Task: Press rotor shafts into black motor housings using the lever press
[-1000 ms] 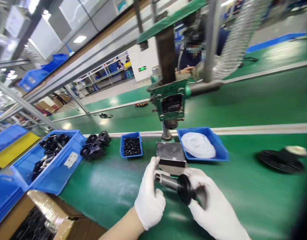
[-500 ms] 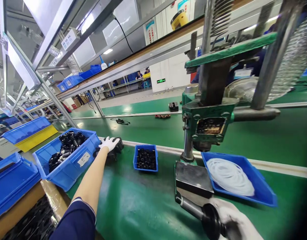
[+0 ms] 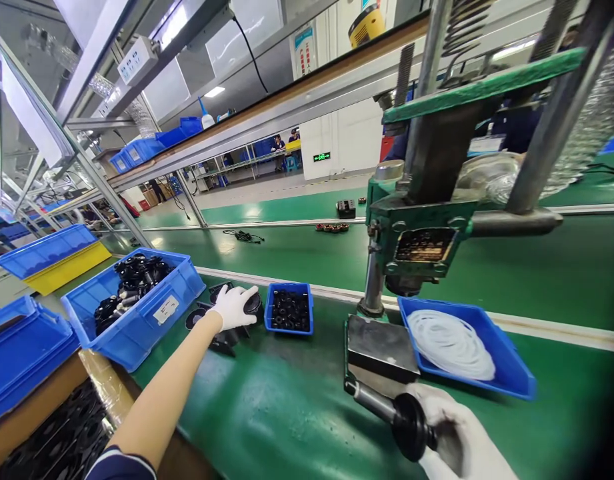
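My left hand (image 3: 233,309), in a white glove, lies with fingers spread over a cluster of black plastic parts (image 3: 223,343) on the green bench. Its thumb and a finger reach around a round black piece (image 3: 253,305); whether it grips the piece I cannot tell. At lower right, my white-gloved right hand (image 3: 459,433) is closed around a black flanged part with a metal shaft (image 3: 409,427). The shaft's tip points up and left, in front of the press's metal base block (image 3: 383,343). The hand hides the part's near end.
A green hand press (image 3: 421,240) stands at right. Beside it a blue tray (image 3: 519,373) carries coiled white tubing (image 3: 451,343). A small blue bin (image 3: 288,329) with black rings sits mid-bench. A larger blue bin (image 3: 151,333) of black parts is at left. A metal rail (image 3: 337,291) runs behind.
My left hand has moved right and nearer, toward the small bin, and the black parts under it have shifted and spread. My right hand still holds the flanged part, slightly shifted left in view.
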Available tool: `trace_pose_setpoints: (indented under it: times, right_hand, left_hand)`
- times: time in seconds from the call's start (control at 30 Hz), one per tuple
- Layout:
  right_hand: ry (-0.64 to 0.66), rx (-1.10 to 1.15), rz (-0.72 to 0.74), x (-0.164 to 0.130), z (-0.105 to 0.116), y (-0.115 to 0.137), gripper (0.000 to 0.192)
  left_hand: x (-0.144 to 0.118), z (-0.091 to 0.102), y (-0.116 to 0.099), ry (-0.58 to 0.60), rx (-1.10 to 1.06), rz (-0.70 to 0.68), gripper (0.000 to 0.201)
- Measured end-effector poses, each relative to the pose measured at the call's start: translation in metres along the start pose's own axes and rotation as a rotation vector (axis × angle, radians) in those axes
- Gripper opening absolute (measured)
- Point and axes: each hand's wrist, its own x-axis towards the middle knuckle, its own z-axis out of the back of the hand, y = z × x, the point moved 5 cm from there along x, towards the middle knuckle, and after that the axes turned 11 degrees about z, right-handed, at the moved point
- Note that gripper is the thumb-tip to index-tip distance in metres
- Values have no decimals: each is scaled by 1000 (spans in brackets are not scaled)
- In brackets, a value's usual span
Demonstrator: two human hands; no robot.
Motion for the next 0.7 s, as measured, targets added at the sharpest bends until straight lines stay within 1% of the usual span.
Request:
trace_pose_setpoints:
  times: [0.07, 0.13, 0.27, 0.33, 0.43, 0.6, 0.7]
  right_hand:
    - [-18, 2, 22, 4, 1, 7, 16]
    - [-45, 2, 32, 7, 3, 13, 16]
    - [-33, 1, -9, 13, 6, 22, 17]
    - [-31, 28, -31, 14, 7, 25, 17]
    - [-39, 75, -46, 14, 6, 32, 16]
    - [-22, 100, -85, 15, 4, 40, 15]
    - [-26, 128, -87, 16, 5, 42, 15]
  left_hand:
    - [4, 5, -7, 9, 21, 18, 92]
    - [5, 14, -9, -10, 40, 65, 91]
    - [-5, 41, -3, -133, 80, 188, 79]
    - [-10, 47, -5, -165, 103, 197, 76]
    - [-7, 42, -20, -138, 132, 141, 73]
    - [18, 26, -47, -77, 144, 113, 55]
    - [31, 24, -59, -53, 134, 111, 52]
